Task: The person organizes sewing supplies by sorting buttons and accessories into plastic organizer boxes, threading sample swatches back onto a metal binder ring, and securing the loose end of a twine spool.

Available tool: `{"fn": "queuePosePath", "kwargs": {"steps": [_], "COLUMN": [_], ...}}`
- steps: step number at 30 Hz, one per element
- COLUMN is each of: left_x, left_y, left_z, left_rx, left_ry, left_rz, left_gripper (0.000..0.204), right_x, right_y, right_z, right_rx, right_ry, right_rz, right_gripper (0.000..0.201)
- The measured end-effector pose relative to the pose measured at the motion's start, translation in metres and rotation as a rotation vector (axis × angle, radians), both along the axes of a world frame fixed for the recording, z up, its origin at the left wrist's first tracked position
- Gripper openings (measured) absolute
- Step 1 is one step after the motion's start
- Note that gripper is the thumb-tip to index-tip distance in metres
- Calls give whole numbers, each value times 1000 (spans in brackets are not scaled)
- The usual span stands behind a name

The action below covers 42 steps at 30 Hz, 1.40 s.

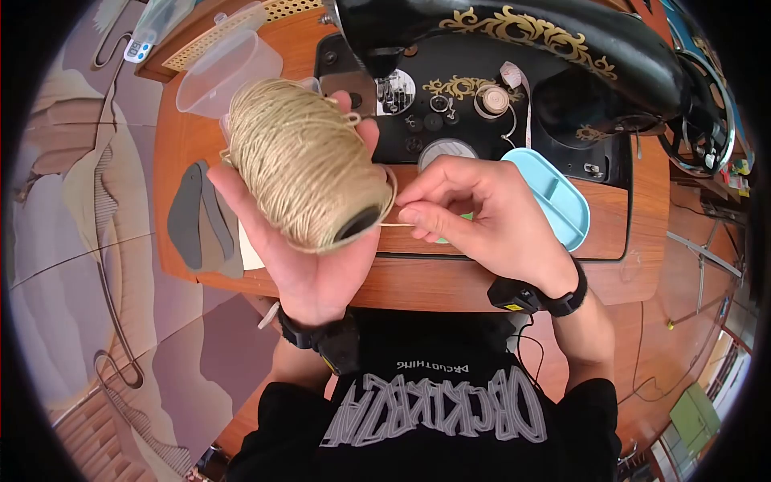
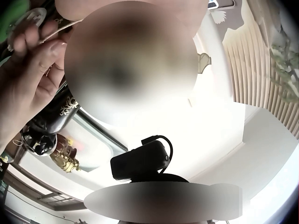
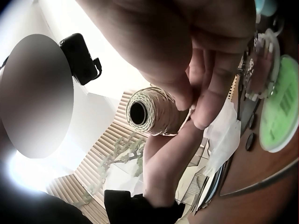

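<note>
Currently held: spool of cord [image 1: 297, 161], lifted off the bench [image 1: 418, 285], left of its centre, lying tilted.
Left hand [image 1: 313, 269]: cupped under and round the spool, thumb on one side, fingertips on the other.
Right hand [image 1: 486, 217]: thumb and fingertips pinch the loose strand [image 1: 395, 226] just beside the spool's end. Hands apart, strand bridging them.
Snag risk: small loop stands proud of the winding near the left fingertips; a hard pull could tighten it into a knot.
Drop risk: spool rests on an upturned palm; slack fingers could let it roll off and unwind.
Strand risk: lose the pinch and the slack would likely fall among the small black parts [image 1: 434, 122].
Bench surface: brown wood; sewing machine [image 1: 634, 48] along the far edge toward the right corner; tape roll [image 1: 494, 100] on its bed; blue divided tray [image 1: 574, 225] toward the right edge; clear tub [image 1: 217, 76] at the far-left corner; grey flat pieces [image 1: 186, 217] by the left edge.
Room: patterned surface [image 1: 185, 345] to the left, reddish floor [image 1: 618, 345] to the right.
</note>
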State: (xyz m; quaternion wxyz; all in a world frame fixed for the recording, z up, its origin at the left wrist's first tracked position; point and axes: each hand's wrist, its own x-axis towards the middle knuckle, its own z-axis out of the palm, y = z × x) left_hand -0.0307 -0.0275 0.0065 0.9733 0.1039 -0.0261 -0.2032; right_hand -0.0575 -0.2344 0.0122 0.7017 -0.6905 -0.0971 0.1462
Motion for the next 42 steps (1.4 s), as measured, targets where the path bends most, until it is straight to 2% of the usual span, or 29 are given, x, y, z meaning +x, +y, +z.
{"fn": "queuePosePath", "kwargs": {"steps": [2, 6, 7, 11, 13, 14, 16, 17, 18, 21, 28, 31, 33, 34, 36, 37, 42], "left_x": [-2, -8, -9, -12, -13, -14, -16, -16, -16, -18, -20, -22, -24, -26, -31, -33, -47], "left_y": [-2, -16, -18, -18, -17, -17, -16, -14, -11, -8, -12, -12, -13, -13, -15, -16, -20], "left_z": [2, 13, 14, 7, 5, 6, 8, 8, 9, 9, 6, 6, 4, 1, -5, -8, -13], "left_rx": [-25, 170, 241, 191, 393, 394, 618, 618, 625, 674, 767, 791, 785, 780, 798, 815, 967], "left_ry": [9, 82, 106, 62, 55, 56, -52, -52, -65, -69, -19, -60, -51, -43, -35, -31, -202], "left_rz": [33, 195, 240, 251, 382, 386, 480, 484, 493, 502, 493, 461, 450, 434, 440, 444, 421], "left_gripper": [81, 77, 77, 74, 67, 67, 61, 61, 60, 61, 63, 63, 64, 64, 63, 63, 66], "right_x": [-1, -3, -4, -3, -1, -1, 0, -2, -3, -3, -3, 1, 6, 5, 3, 2, -1], "right_y": [1, 8, 10, 7, 2, 1, -2, -3, -4, -8, -12, -10, -9, -8, -4, -2, 1], "right_z": [5, -5, -5, -2, 3, 5, 11, 15, 15, 15, 14, 10, 9, 10, 11, 9, 11], "right_rx": [6, 21, 21, -38, -64, -62, -47, 20, 21, 240, 274, 237, 119, 118, -37, -102, -294], "right_ry": [-29, -170, -140, -124, -128, -127, -318, -267, -268, -251, -197, -338, -539, -537, -593, -630, -619], "right_rz": [7, 39, 30, 43, 111, 115, 170, 178, 182, 161, 185, 227, 159, 159, -104, -170, -207], "right_gripper": [17, 21, 18, 12, 8, 8, 6, 13, 13, 14, 16, 18, 18, 18, 19, 21, 24]}}
